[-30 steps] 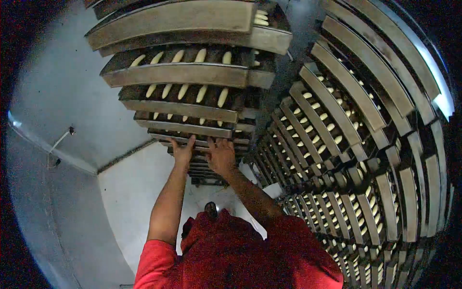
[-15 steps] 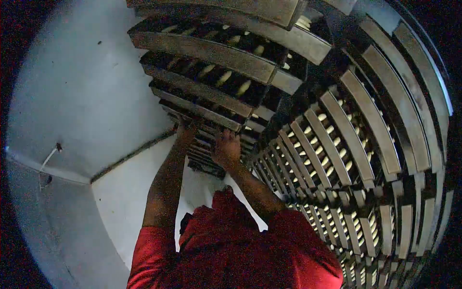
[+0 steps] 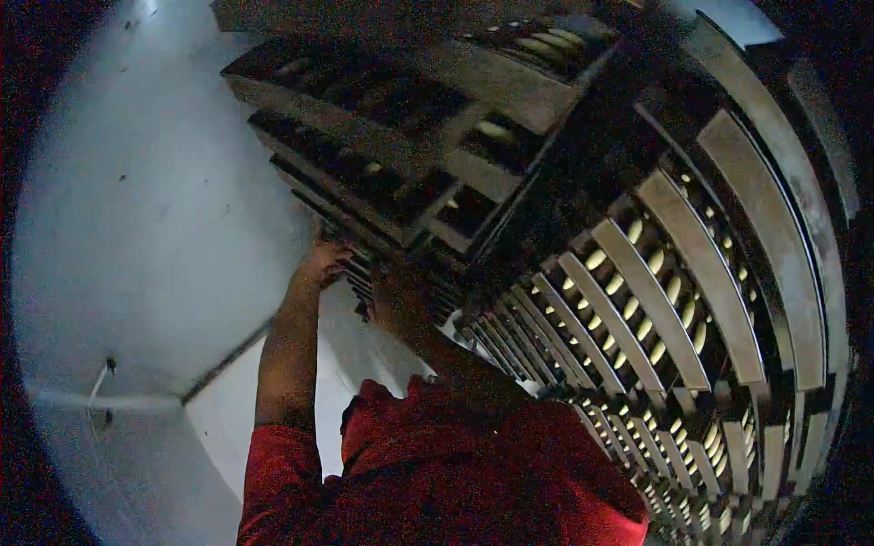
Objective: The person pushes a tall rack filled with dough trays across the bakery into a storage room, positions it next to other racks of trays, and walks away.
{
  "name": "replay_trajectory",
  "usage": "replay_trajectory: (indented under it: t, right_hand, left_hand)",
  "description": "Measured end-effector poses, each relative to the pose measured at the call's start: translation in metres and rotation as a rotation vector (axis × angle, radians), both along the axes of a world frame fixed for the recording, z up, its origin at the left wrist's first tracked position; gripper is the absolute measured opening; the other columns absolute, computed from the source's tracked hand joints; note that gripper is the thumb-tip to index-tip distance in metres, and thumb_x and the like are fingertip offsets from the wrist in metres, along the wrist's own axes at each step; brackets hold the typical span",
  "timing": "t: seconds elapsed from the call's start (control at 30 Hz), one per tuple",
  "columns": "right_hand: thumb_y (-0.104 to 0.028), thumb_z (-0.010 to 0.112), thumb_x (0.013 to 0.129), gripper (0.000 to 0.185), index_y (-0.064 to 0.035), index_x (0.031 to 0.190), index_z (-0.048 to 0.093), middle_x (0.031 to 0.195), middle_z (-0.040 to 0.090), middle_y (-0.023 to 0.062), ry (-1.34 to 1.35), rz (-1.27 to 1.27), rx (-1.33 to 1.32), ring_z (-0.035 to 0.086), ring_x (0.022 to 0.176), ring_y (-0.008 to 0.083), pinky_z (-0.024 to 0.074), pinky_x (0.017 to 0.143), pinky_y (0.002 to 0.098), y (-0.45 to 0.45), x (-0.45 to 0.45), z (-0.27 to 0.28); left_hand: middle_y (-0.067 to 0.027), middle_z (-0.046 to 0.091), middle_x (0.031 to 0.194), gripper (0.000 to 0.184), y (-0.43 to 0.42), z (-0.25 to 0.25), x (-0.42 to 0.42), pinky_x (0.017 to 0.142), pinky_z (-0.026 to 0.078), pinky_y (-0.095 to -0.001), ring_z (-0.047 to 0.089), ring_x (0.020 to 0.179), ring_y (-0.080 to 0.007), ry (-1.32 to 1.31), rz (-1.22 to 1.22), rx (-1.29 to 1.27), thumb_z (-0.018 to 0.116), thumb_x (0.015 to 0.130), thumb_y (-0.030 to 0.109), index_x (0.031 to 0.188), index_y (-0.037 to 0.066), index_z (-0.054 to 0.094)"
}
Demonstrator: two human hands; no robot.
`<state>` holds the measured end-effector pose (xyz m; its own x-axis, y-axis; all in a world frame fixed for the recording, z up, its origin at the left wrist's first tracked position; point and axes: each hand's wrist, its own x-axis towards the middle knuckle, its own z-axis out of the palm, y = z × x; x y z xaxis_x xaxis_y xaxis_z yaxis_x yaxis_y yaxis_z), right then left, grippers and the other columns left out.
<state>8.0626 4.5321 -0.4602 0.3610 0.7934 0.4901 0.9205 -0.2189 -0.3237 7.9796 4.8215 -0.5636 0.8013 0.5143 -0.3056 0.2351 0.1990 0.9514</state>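
Note:
A tall stack of dark metal trays [image 3: 319, 150] rises in front of me, with pale, elongated pieces [image 3: 496, 130] that look like dough lying in them. My left hand [image 3: 323, 262] is at the stack's left side, its fingers curled round a tray edge below chest height. In the shadow under the nearer trays, my right hand [image 3: 391, 293] reaches against the front of the stack. Its fingers are too dark to make out.
A second tall stack of trays [image 3: 646, 300], filled with the same pale pieces, stands close on the right. On the left runs a pale wall [image 3: 173, 209] with a short cord [image 3: 102, 378] on it. White floor [image 3: 232, 428] shows below.
The front stack looks turned, with its corner now facing me and its trays darker. My left hand has shifted left and a little down; my right hand has moved left and down into shadow.

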Motion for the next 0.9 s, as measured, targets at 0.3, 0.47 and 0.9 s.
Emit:
replay_trajectory:
  t: [0.3,0.47,0.9]
  right_hand:
    - [-0.033,0.06,0.081,0.059,-0.0052,0.13,0.042,0.126,0.042,0.0271,-0.074,-0.192,-0.147,0.039,0.12,0.0414,0.0333,0.099,0.0533,0.015,0.065,-0.023]
    - [-0.033,0.061,0.08,0.052,-0.0066,0.122,0.048,0.133,0.036,0.025,-0.135,-0.421,-0.216,0.035,0.124,0.0436,0.0328,0.1,0.053,-0.01,0.051,-0.052]
    - [-0.039,0.065,0.075,0.032,-0.0083,0.083,0.065,0.084,0.066,0.0183,1.212,-1.301,-0.365,0.063,0.076,0.0351,0.0513,0.069,0.041,-0.325,-0.305,-0.32]
  left_hand:
    - [-0.0104,0.049,0.132,0.057,0.041,-0.01,0.141,0.089,0.044,-0.0396,0.051,0.116,-0.0256,0.112,-0.296,0.163,0.057,0.089,0.04,0.134,0.008,0.044]
    - [-0.0126,0.048,0.133,0.069,0.013,-0.014,0.174,0.082,0.045,-0.0375,0.051,0.117,-0.0232,-0.075,-0.141,0.069,0.054,0.085,0.054,0.135,0.007,0.043]
    - [-0.0121,0.057,0.117,0.08,0.018,0.019,0.261,0.061,0.042,-0.0349,0.059,0.083,-0.018,0.093,-0.198,0.255,0.054,0.078,0.068,0.129,0.006,0.048]
